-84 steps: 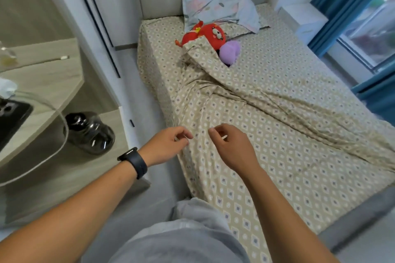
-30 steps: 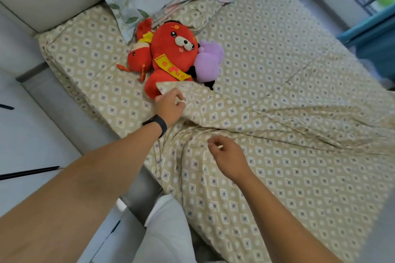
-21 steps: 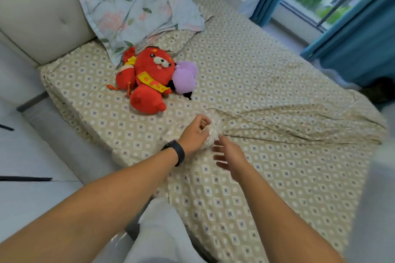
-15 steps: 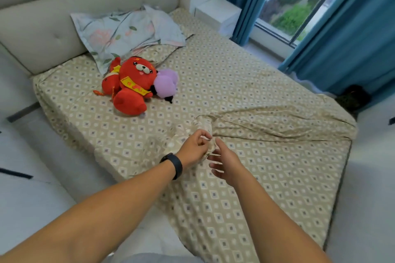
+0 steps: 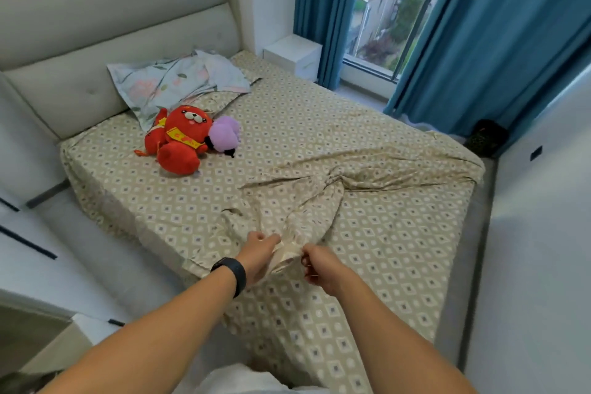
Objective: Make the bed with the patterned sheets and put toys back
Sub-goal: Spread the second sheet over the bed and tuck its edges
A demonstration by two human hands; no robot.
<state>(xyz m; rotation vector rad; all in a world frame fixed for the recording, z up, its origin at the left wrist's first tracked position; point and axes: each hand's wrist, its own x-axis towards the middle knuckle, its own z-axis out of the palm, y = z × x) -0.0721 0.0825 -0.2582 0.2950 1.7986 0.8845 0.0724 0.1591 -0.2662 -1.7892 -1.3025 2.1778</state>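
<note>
A beige diamond-patterned top sheet (image 5: 307, 201) lies bunched across the middle of the bed, over a matching fitted sheet (image 5: 287, 112). My left hand (image 5: 257, 254) grips the gathered corner of the top sheet near the bed's left side. My right hand (image 5: 319, 265) pinches the same corner just to the right. A red plush toy (image 5: 179, 141) and a purple plush toy (image 5: 225, 136) lie together near the head of the bed. A floral pillow (image 5: 172, 83) leans against the grey headboard (image 5: 112, 29).
A white nightstand (image 5: 292, 54) stands at the far corner by blue curtains (image 5: 479, 41) and a window. A dark object (image 5: 487, 137) sits on the floor past the bed's right side. White furniture runs along the left.
Both hands have pulled the gathered sheet corner down the bed, away from the toys. The view has lifted and now takes in the whole bed, the headboard and the window.
</note>
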